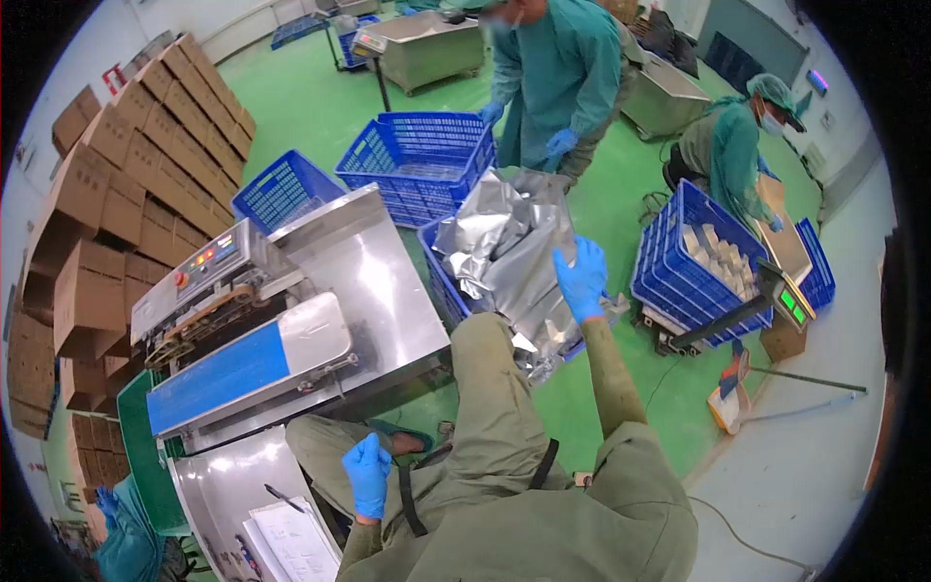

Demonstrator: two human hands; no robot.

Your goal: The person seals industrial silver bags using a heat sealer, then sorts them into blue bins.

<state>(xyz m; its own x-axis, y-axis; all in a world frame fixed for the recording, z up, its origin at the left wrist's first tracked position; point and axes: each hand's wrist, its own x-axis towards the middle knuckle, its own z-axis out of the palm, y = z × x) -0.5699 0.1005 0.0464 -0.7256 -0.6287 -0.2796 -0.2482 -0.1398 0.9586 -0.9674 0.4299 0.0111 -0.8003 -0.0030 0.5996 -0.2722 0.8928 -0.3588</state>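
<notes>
Near the lap, at 9 to 10 o'clock, the left hand (367, 473), blue-gloved, is being held up with its fingers curled together; whether anything is being gripped inside cannot be told. At 9 o'clock, papers (291, 541) and a pen (283, 498) are being supported by a steel tray (208, 485).

A little farther out, between 12 and 1 o'clock, the right hand (582, 279), also blue-gloved, is being held at the right edge of the foil (514, 247). Its fingers are being held extended, slightly apart; whether the foil is being pinched cannot be told. At 12 o'clock, the crumpled silver foil is being held up by a blue crate (438, 276), over whose rim it is being draped.

At 10 o'clock, a machine (213, 267) with a blue belt (223, 380) is being carried by a steel table (388, 291). At 1 o'clock, pale rolls (718, 254) are being contained in blue crates (669, 276), beside which a green display (793, 306) is being lit.

Beyond the foil, at 12 o'clock, the rim of another crate (427, 179) is being touched by a co-worker (572, 78). Farther off, at 1 o'clock, a carton (781, 228) is being leaned over by a second co-worker (732, 160). Between 10 and 11 o'clock, cartons (145, 126) are being stacked high along a wall.
</notes>
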